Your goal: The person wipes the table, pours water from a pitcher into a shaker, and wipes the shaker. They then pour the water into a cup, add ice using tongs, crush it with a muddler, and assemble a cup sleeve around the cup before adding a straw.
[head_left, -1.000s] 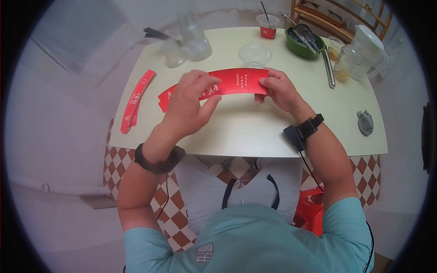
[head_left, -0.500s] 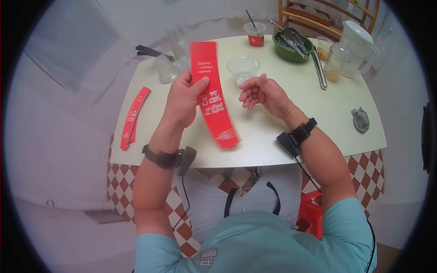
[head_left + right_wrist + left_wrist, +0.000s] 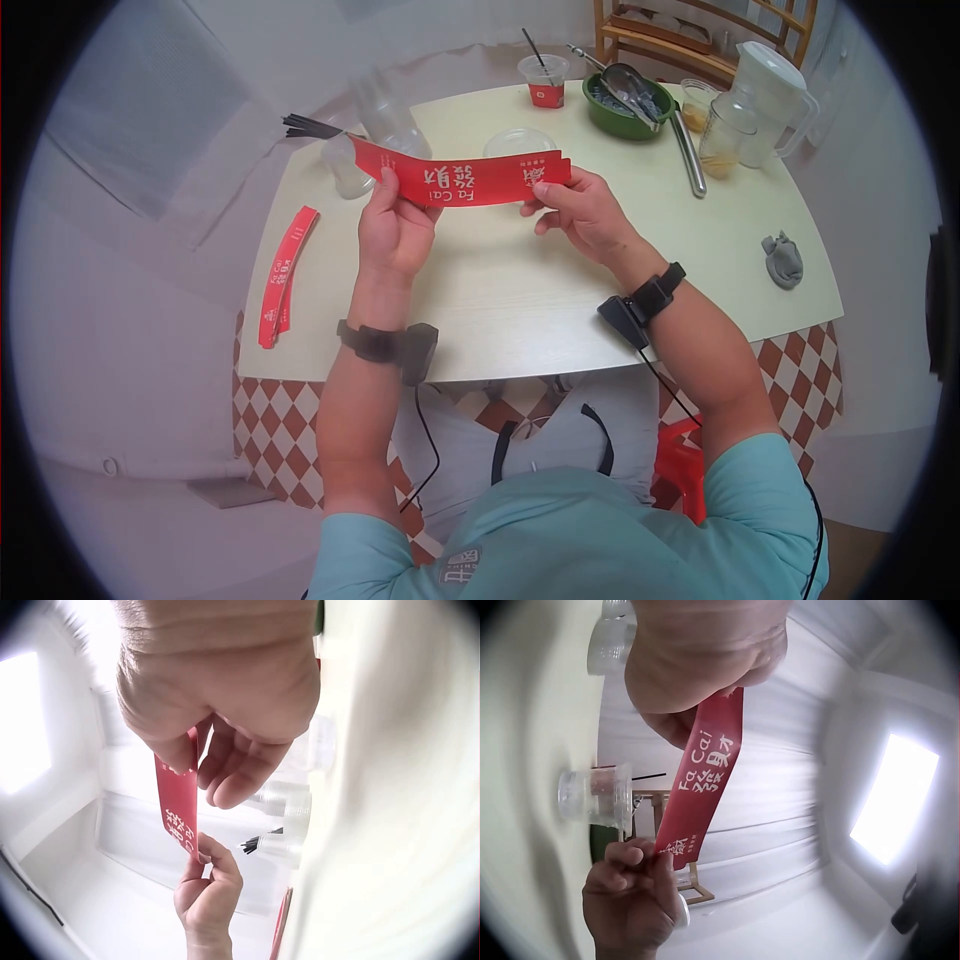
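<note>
A long red paper strip (image 3: pixel 470 182) with white lettering is stretched level above the cream table (image 3: pixel 520 290). My left hand (image 3: pixel 392 192) pinches its left part, thumb on the printed face. The strip's right end is pinched by my right hand (image 3: pixel 548 192). In the left wrist view the strip (image 3: pixel 705 787) runs from the left hand (image 3: pixel 697 667) down to the right hand (image 3: pixel 630 896). The right wrist view shows the right hand (image 3: pixel 225 705) holding the strip (image 3: pixel 178 802) edge-on, with the left hand (image 3: pixel 206 889) at its far end.
A second red strip (image 3: pixel 285 272) lies near the table's left edge. Clear plastic cups (image 3: pixel 350 165) and black straws (image 3: pixel 305 125) stand behind the left hand. Farther back are a clear lid (image 3: pixel 520 142), a red-sleeved cup (image 3: pixel 545 80), a green bowl (image 3: pixel 625 100) and a pitcher (image 3: pixel 765 90). A grey cloth (image 3: pixel 782 258) lies right.
The right hand let go while the left hand swung the strip upright and turned it over. Now both hands hold it level again, farther back over the table.
</note>
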Motion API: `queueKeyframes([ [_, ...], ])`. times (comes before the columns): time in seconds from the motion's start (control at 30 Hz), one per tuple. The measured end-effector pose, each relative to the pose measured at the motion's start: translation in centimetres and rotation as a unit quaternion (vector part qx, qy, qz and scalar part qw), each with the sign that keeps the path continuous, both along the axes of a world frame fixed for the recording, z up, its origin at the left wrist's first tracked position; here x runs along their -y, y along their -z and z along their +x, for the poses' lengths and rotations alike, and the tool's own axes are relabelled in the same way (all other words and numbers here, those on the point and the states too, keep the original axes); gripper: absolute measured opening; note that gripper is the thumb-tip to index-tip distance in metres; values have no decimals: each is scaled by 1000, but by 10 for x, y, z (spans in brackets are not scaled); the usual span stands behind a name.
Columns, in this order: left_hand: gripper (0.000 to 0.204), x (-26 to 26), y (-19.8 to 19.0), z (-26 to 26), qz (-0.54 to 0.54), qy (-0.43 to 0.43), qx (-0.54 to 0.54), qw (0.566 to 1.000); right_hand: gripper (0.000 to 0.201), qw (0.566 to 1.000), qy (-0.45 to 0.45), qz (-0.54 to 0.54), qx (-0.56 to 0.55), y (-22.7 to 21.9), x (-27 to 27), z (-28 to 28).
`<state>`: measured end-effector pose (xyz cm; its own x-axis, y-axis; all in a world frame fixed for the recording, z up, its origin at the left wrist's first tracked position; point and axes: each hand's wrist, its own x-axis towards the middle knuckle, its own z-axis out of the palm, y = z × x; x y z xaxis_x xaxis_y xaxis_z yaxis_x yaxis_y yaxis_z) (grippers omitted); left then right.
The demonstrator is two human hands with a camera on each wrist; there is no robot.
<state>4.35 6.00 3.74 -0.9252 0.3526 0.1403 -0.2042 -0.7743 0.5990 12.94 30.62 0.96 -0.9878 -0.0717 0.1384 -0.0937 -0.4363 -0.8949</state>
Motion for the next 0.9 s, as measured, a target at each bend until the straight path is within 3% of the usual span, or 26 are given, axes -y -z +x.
queueKeyframes([
  [0.1,29,0,8,-9,-2,11,41,999,24,996,13,-80,-43,1,2,-2],
  [0.17,29,5,20,-22,6,221,-72,973,26,991,-23,-119,-57,1,3,0],
  [0.2,27,1,15,-13,-83,149,1,985,29,983,-61,-159,-72,1,2,1],
  [0.23,27,1,17,-12,-81,151,3,985,29,983,-60,-156,-69,4,1,1],
  [0.3,29,2,19,-12,-99,230,-92,964,32,973,-174,-125,-90,9,-2,1],
  [0.4,32,3,21,-9,-80,291,-128,945,30,976,-184,-106,-48,12,-3,-1],
  [0.5,32,7,20,-8,-138,307,-134,932,27,981,-173,-80,-36,14,0,-1],
  [0.53,28,10,20,-5,-192,257,-98,942,24,983,-161,-72,-53,13,1,-2],
  [0.67,21,14,16,0,-259,224,-112,933,27,988,-132,-60,-50,18,5,-1],
  [0.83,17,15,22,-5,-268,225,-151,925,25,988,-47,145,-24,6,13,6],
  [0.9,17,13,26,-5,-256,231,-147,927,25,983,-45,176,9,-4,18,11],
])
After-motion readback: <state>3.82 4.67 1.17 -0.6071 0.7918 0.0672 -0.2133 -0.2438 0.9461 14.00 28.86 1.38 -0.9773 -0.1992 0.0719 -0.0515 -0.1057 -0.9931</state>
